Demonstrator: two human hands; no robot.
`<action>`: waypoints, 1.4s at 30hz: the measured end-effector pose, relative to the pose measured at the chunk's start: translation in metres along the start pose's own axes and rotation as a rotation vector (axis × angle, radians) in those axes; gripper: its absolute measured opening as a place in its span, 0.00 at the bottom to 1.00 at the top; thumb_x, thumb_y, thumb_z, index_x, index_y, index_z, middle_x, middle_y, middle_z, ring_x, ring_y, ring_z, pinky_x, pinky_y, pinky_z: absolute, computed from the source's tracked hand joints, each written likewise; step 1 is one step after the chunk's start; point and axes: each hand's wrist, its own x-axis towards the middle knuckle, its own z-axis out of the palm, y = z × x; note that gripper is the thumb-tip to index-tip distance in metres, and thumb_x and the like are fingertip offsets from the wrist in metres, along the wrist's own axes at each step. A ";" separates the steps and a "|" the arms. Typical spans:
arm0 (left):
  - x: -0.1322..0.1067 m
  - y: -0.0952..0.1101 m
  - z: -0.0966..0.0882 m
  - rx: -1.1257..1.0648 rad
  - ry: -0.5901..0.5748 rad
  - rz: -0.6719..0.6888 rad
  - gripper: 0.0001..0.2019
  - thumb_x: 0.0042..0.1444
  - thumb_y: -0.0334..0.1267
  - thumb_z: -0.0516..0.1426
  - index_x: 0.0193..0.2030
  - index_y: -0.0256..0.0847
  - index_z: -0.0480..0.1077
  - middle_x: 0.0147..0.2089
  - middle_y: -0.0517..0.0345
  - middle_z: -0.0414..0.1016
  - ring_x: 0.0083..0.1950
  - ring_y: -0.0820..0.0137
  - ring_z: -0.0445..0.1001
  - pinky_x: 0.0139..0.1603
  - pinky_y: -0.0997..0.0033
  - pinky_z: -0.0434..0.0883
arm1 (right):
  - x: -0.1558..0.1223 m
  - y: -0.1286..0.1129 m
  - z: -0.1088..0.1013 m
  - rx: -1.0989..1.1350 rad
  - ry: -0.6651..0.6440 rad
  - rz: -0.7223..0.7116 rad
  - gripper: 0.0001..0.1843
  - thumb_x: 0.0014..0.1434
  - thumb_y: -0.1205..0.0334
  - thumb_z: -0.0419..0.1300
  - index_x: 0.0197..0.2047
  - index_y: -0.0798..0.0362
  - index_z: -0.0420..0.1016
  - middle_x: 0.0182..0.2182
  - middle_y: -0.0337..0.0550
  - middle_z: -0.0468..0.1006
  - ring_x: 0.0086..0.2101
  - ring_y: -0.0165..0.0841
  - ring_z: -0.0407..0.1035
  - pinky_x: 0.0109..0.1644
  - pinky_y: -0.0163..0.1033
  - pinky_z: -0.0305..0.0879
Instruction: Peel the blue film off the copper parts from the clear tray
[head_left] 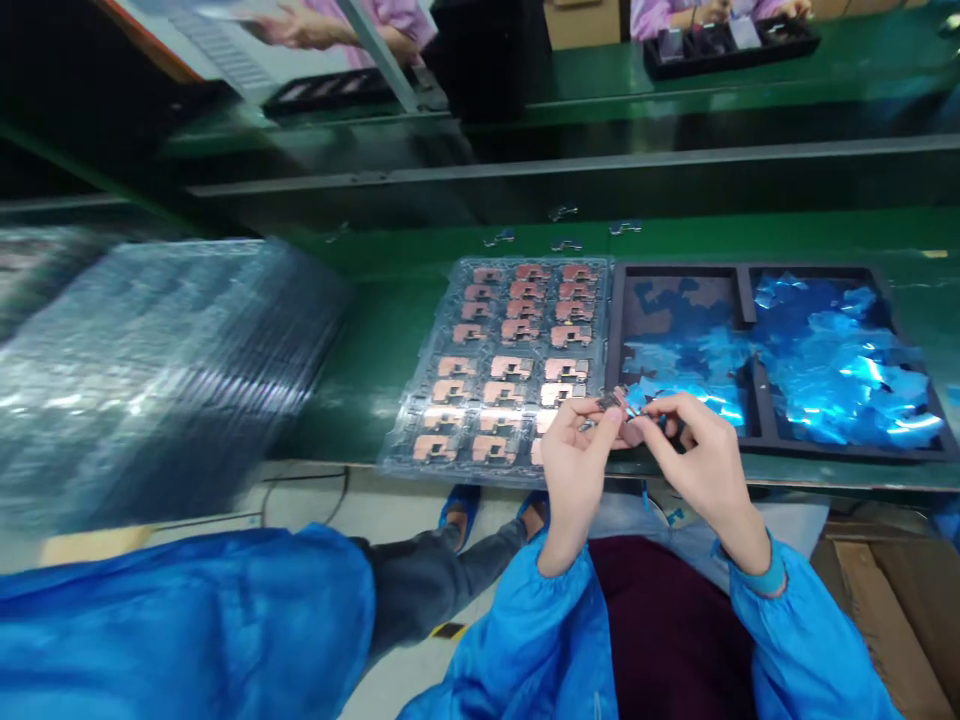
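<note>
Item: small thin metal part [609,403], pinched by closed fingertips of the left hand [574,470]; right hand [701,470] closed at its far end (grey, partly hidden).

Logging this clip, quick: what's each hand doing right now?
Left hand: closed, pinching a small metal part.
Right hand: closed, pinching the same part, grip partly hidden.
</note>
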 end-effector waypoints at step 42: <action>0.068 0.027 -0.152 1.452 -0.316 0.677 0.14 0.76 0.38 0.54 0.59 0.43 0.79 0.60 0.44 0.80 0.61 0.53 0.78 0.64 0.50 0.75 | -0.016 0.035 -0.014 0.198 -0.084 0.036 0.11 0.77 0.59 0.59 0.49 0.48 0.85 0.42 0.45 0.85 0.35 0.33 0.79 0.34 0.35 0.73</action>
